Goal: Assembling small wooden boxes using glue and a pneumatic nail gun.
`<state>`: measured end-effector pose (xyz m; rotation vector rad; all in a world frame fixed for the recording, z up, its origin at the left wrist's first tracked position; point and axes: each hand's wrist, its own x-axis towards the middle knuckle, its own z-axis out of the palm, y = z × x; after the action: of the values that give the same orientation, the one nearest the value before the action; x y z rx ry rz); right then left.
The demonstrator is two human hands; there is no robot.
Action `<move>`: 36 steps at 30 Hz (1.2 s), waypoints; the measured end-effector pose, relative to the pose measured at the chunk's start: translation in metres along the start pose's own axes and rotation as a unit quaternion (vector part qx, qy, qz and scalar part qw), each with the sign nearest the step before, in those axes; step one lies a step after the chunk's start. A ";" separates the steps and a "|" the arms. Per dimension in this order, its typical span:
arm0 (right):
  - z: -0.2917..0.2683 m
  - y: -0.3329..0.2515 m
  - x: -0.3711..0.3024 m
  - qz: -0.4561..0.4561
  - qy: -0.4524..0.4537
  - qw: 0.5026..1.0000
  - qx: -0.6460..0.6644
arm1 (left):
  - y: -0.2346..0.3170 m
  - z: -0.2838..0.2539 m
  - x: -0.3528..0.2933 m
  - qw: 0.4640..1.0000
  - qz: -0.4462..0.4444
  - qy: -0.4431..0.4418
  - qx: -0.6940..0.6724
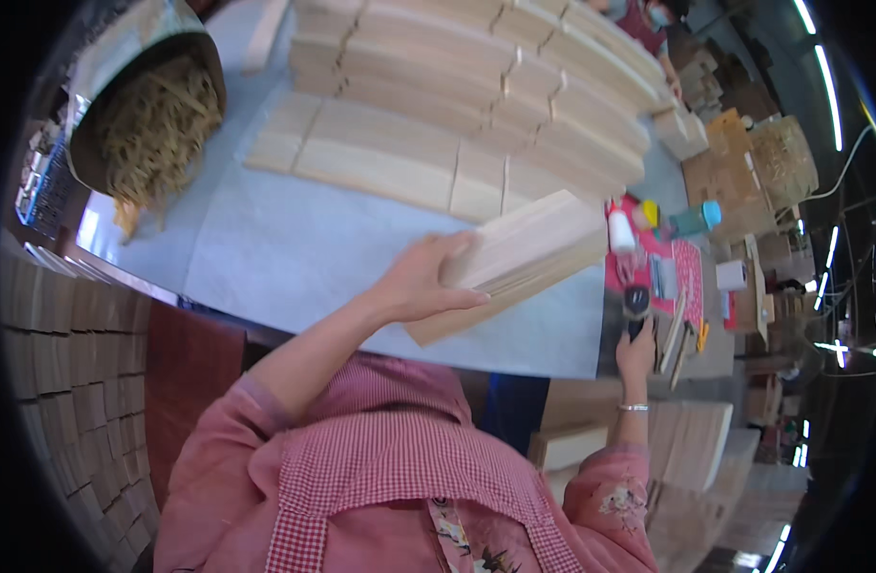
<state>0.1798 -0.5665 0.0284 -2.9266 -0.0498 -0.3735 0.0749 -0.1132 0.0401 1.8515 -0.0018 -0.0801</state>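
My left hand (423,279) is closed on the near left end of a pale wooden board (543,244), thumb on one side and fingers on the other. The board is tilted above the worktable (295,253); whether it is one piece or two laid together, I cannot tell. At the table's right, my right hand (635,355) is wrapped round a dark tool with a rounded head (636,302), whose exact kind is blurred. Beyond my left hand, rows of similar pale boards (380,143) lie side by side and stacked toward the back.
A bin of wood shavings (161,115) stands at the far left. On the right lie a white bottle (621,231), a teal bottle (697,219), a pink patterned cloth (687,277) and thin sticks. Stacked wood (75,411) fills the lower left. Another person (643,29) is at the far right.
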 end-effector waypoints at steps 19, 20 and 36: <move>-0.012 -0.164 -0.104 -0.006 -0.148 0.822 0.550 | -0.027 0.032 0.005 0.660 -0.112 -0.134 -0.730; -0.014 -0.180 -0.122 -0.020 -0.166 0.790 0.590 | -0.038 0.033 0.009 0.661 -0.121 -0.154 -0.724; 0.006 -0.241 -0.182 -0.069 -0.179 0.650 0.735 | -0.027 0.019 -0.037 0.776 -0.002 -0.148 -0.613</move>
<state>-0.0084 -0.3301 0.0210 -1.2830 -0.4076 0.2182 0.0359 -0.1221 0.0113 0.4997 -0.1364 -0.2976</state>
